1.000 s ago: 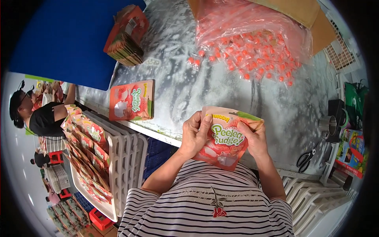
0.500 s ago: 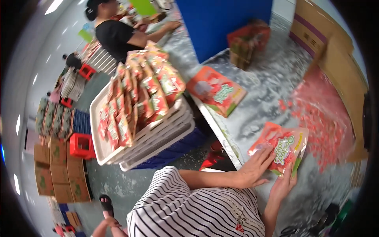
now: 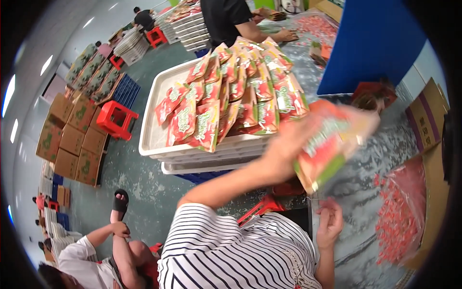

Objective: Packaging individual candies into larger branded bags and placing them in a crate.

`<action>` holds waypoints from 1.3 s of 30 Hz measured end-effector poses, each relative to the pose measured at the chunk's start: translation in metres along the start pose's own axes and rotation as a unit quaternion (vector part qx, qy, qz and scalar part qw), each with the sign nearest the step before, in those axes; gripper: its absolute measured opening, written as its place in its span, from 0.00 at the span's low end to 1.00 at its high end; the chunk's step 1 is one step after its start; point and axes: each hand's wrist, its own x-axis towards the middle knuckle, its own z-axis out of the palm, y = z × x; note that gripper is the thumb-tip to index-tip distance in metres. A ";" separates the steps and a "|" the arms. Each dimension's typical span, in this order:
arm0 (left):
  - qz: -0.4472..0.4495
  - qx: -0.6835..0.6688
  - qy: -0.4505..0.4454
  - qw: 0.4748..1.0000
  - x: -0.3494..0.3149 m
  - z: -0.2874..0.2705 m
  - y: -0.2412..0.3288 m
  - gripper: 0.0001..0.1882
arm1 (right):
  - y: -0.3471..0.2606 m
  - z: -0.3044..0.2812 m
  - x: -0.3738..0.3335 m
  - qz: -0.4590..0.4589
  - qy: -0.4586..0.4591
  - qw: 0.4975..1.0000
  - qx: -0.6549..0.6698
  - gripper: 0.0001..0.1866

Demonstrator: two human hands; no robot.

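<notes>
A: Head view. Where's the held pouch [image 3: 327, 144]?
B: Being gripped by the left hand [image 3: 288, 145], showing over the near edge of the grey table [image 3: 358, 241], just right of the white tray [image 3: 153, 137]. Motion is blurring it.
A: Which way is it pointing?
B: Long axis seems to be slanting lower left to upper right; print is running that way too, front facing the camera. Pale end is pointing upper right, green part is sitting lower right.
A: Fingers?
B: Left ones are grasping the pouch at its left side; exact placing, can't tell, blurred. Right hand [image 3: 329, 221] is hovering by the table edge, released, fingers half curling.
A: Counts?
B: One pouch in hand, as far as blur is letting me see. Tray pouches [image 3: 209, 123]: well over a dozen, overlapping in rows, exact number unclear. One blue panel [image 3: 375, 48] is standing upper right. One cardboard box [image 3: 437, 192] is lining the right side, wrapped candies [image 3: 397, 221] heaping beside it, too many to count. One red stool [image 3: 115, 119] is standing beside the brown cartons [image 3: 74, 137].
</notes>
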 end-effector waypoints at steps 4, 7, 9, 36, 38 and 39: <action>0.151 0.480 0.212 0.838 -0.004 -0.136 0.028 0.38 | 0.070 -0.016 0.010 0.123 0.040 0.991 -0.020 0.14; 0.060 0.604 0.291 0.739 -0.034 -0.205 0.032 0.37 | 0.114 -0.032 0.006 0.165 0.058 0.984 -0.036 0.13; -0.038 0.612 0.307 0.728 -0.079 -0.249 0.012 0.35 | 0.117 -0.034 0.008 0.206 0.086 0.975 0.021 0.12; -0.329 0.540 0.337 0.698 -0.051 -0.425 -0.093 0.37 | 0.120 -0.039 -0.002 0.210 0.106 0.972 0.010 0.12; -0.311 0.558 0.304 0.706 -0.055 -0.435 -0.102 0.36 | 0.119 -0.037 -0.001 0.217 0.106 0.970 0.014 0.11; -0.293 0.576 0.272 0.713 -0.062 -0.443 -0.105 0.35 | 0.119 -0.035 0.000 0.217 0.108 0.970 0.017 0.11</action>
